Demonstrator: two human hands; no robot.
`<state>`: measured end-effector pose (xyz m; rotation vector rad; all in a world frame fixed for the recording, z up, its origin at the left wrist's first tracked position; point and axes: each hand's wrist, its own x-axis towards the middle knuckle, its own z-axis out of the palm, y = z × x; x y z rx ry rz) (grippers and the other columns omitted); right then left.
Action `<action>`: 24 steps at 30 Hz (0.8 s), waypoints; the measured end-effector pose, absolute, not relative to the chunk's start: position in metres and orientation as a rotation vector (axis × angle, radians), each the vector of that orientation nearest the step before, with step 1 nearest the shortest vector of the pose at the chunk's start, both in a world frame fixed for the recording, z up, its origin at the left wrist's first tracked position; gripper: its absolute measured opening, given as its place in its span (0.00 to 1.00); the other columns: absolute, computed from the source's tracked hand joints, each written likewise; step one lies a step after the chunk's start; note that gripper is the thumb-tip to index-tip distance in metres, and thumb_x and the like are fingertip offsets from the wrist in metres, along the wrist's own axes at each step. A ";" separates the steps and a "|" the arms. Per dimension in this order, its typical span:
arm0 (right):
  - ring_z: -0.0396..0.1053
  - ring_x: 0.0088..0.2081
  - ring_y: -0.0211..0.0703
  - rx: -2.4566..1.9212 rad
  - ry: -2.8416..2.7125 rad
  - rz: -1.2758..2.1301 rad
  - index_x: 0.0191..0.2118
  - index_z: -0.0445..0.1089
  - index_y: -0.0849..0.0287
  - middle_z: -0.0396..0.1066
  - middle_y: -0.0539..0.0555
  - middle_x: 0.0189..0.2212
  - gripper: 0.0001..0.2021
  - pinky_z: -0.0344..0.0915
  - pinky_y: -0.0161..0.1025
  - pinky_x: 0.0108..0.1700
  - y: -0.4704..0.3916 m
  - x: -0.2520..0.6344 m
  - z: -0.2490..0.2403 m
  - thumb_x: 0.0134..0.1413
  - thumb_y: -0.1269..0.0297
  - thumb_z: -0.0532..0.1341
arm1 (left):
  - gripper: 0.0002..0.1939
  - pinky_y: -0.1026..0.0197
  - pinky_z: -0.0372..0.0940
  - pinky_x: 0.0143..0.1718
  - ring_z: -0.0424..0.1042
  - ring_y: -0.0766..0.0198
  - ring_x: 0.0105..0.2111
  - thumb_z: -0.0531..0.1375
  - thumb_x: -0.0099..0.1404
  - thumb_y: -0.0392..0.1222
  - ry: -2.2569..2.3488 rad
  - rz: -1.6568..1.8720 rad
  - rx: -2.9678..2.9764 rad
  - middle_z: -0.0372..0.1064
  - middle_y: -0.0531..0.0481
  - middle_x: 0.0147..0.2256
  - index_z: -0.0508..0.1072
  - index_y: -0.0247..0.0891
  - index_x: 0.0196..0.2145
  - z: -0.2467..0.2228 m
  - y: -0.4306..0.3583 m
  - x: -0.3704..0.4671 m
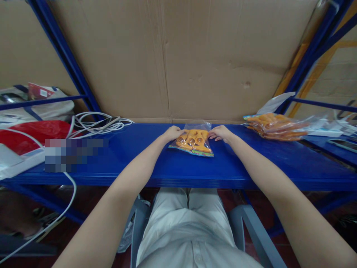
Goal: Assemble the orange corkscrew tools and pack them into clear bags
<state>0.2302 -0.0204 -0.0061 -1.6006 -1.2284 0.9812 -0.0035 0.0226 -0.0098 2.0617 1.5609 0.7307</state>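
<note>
A clear plastic bag of orange items with round ends lies flat on the blue table in front of me. It has a colourful strip along its near edge, and its clear far end stands up slightly. At the bag's left side, my left hand is closed with its fingertips on the edge. On the right side, my right hand has its fingers apart and slightly bent, the fingertips at or just touching the bag's edge. What the orange items are I cannot make out.
A stack of similar orange-filled bags lies at the right, near white boxes and a phone-like device. Coiled white cable, a red bag and a blurred-out patch are at left. Blue posts and cardboard enclose the back.
</note>
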 end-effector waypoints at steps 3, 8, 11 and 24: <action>0.70 0.20 0.35 -1.527 -1.117 1.034 0.21 0.67 0.64 0.70 0.53 0.16 0.12 0.66 0.30 0.24 -0.017 0.227 -0.007 0.52 0.81 0.60 | 0.12 0.66 0.54 0.23 0.63 0.67 0.21 0.60 0.63 0.39 1.516 0.888 1.879 0.64 0.54 0.19 0.68 0.36 0.22 -0.012 0.024 0.001; 0.69 0.19 0.35 -1.397 -0.976 1.146 0.21 0.65 0.62 0.68 0.52 0.14 0.13 0.71 0.32 0.30 -0.014 0.222 -0.009 0.54 0.81 0.57 | 0.07 0.67 0.55 0.27 0.66 0.68 0.27 0.58 0.66 0.38 1.360 0.945 1.667 0.69 0.50 0.28 0.68 0.35 0.29 -0.013 0.024 0.005; 0.69 0.20 0.35 -1.332 -0.933 1.205 0.23 0.66 0.62 0.69 0.52 0.15 0.11 0.72 0.33 0.32 -0.013 0.221 -0.010 0.53 0.81 0.56 | 0.04 0.67 0.56 0.26 0.66 0.68 0.27 0.58 0.66 0.37 1.358 0.964 1.553 0.70 0.50 0.30 0.67 0.35 0.33 -0.013 0.024 0.004; 0.70 0.21 0.35 -1.204 -0.951 1.338 0.27 0.69 0.64 0.72 0.53 0.18 0.13 0.68 0.31 0.29 -0.017 0.211 -0.011 0.64 0.74 0.55 | 0.07 0.67 0.57 0.21 0.63 0.68 0.19 0.55 0.67 0.35 1.287 0.942 1.136 0.65 0.52 0.21 0.68 0.35 0.30 -0.002 0.025 -0.009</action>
